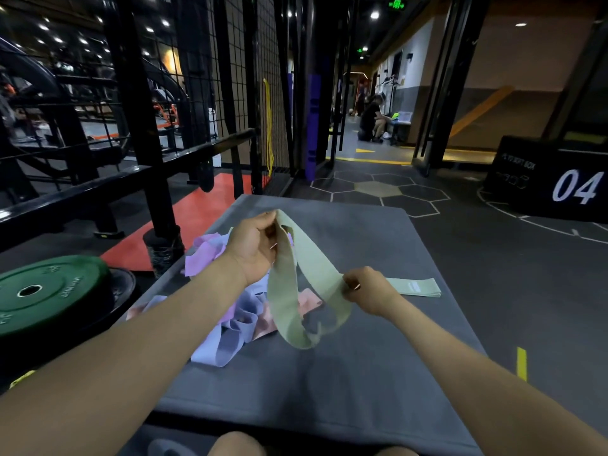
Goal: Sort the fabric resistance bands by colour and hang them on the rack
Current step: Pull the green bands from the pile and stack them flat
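Green round weight plate (42,291) sits at nine o'clock; lilac and pink fabric bands (230,324) heap on the grey mat (345,390). Left hand (253,245) pinches the pale green fabric loop band (296,291) aloft, right hand (368,289) grips its three o'clock side; folded green bands (418,287) lie just beyond.

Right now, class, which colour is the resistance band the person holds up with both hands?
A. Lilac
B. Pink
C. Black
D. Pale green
D: the left hand and right hand both grip the pale green band, whose loop hangs over the grey mat, while the lilac and pink bands lie in a heap on it.
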`<action>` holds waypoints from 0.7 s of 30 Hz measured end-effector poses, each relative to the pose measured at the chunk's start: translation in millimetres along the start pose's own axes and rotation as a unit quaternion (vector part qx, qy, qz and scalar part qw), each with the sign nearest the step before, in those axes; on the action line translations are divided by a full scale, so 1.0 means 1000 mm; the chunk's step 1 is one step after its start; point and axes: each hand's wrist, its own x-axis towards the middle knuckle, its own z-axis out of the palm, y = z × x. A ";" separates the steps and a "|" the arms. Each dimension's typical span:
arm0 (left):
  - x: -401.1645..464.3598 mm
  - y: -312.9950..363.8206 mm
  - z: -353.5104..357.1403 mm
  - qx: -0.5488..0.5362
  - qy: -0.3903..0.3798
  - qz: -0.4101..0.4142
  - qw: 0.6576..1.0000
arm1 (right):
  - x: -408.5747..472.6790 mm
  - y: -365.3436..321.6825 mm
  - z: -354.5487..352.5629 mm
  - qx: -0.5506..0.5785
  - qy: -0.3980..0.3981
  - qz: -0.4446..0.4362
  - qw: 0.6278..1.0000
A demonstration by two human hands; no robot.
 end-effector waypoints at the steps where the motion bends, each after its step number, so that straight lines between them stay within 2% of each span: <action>1: 0.000 -0.001 -0.001 -0.008 0.009 0.002 1.000 | 0.001 0.002 0.000 0.003 0.004 0.007 1.000; 3: 0.003 -0.004 -0.007 -0.006 0.021 0.005 1.000 | 0.001 0.005 -0.001 0.054 0.017 0.034 0.998; 4: 0.006 -0.006 -0.010 -0.001 0.029 0.007 1.000 | 0.000 0.006 -0.001 0.119 0.021 0.055 0.991; 5: 0.006 -0.008 -0.013 0.000 0.036 0.007 0.999 | 0.000 0.008 -0.002 0.201 0.024 0.080 0.976; 8: 0.008 -0.015 -0.023 -0.004 0.059 -0.001 0.998 | -0.004 0.011 -0.004 0.410 0.018 0.142 0.901; 11: 0.013 -0.024 -0.035 0.000 0.105 -0.014 0.994 | -0.005 0.016 -0.007 0.476 0.027 0.157 0.865; 13: 0.018 -0.030 -0.042 0.013 0.147 -0.021 0.989 | -0.004 0.022 -0.007 0.480 0.030 0.154 0.863; 15: 0.021 -0.035 -0.050 0.022 0.179 -0.023 0.983 | -0.006 0.028 -0.009 0.455 0.023 0.137 0.880; 19: 0.026 -0.040 -0.060 -0.011 0.175 -0.017 0.984 | -0.011 0.037 -0.012 0.354 0.009 0.092 0.931; 21: 0.025 -0.040 -0.061 0.021 0.181 -0.009 0.983 | -0.014 0.042 -0.015 0.331 -0.006 0.082 0.940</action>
